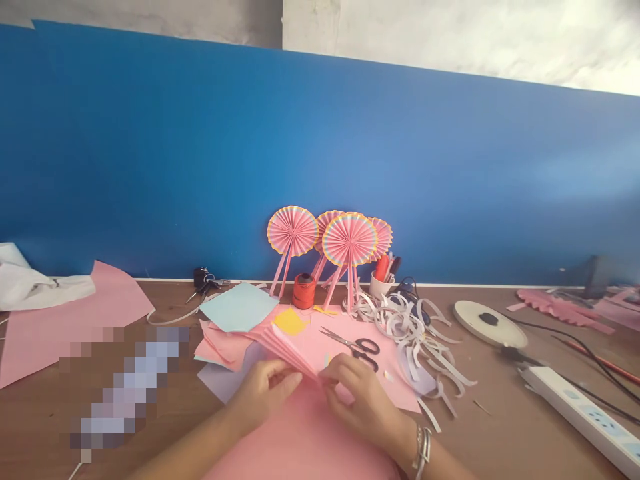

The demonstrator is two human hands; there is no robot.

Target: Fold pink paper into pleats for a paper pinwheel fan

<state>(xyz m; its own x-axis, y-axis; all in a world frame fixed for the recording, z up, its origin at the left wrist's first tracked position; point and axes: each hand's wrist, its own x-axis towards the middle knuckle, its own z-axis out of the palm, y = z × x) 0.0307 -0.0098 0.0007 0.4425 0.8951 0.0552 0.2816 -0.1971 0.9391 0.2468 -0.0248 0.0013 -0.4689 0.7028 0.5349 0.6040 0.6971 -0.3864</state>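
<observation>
A pink sheet of paper (pixel 305 440) spreads between my hands and toward me, its far part gathered into narrow pleats (pixel 293 348). My left hand (pixel 265 393) pinches the folded edge from the left, thumb on top. On the other side my right hand (pixel 363 400), a bracelet at its wrist, grips the same paper with bent fingers. Just beyond it lie dark-handled scissors (pixel 356 345). Light blue paper (pixel 240 307), a yellow piece (pixel 290 321) and more pink sheets are stacked past my left hand.
Pleated pink paper fans (pixel 350 239) stand at the back beside a red thread spool (pixel 303 292) and a white cup of tools (pixel 381 285). Curled white strips (pixel 425 353) pile up at right. Farther right are a round lid (pixel 470 323) and a power strip (pixel 585 413); keys (pixel 203 280) lie at left.
</observation>
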